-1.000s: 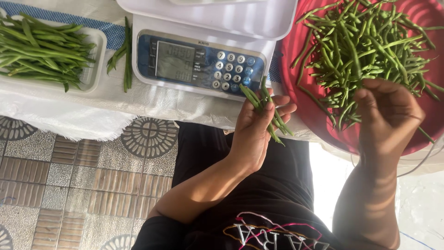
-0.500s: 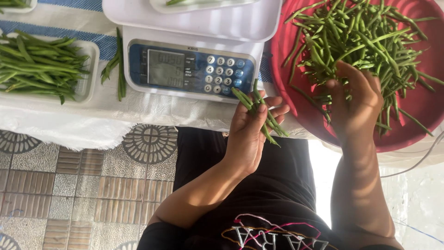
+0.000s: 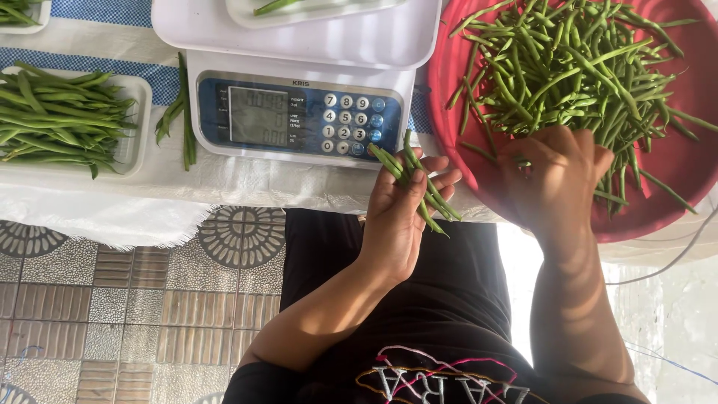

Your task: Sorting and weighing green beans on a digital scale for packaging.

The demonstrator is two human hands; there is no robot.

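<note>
My left hand grips a small bunch of green beans just in front of the white digital scale. My right hand reaches into the red basin, fingers among the loose bean pile. A white tray of beans sits far left on the tabletop.

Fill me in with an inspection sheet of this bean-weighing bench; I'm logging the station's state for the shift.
Surface: table under a white cloth with a blue checked strip.
Job's things: red basin heaped with green beans; digital scale with a white tray on its platform; a filled white tray of beans to the left.
Clutter: a few loose beans lying on the cloth between tray and scale.
Grippers: left hand holds a small bunch of beans; right hand reaches into the basin among the beans; whether it grips any cannot be told.
Cables: a thin cable hangs below the basin.
Surroundings: patterned tiled floor.
</note>
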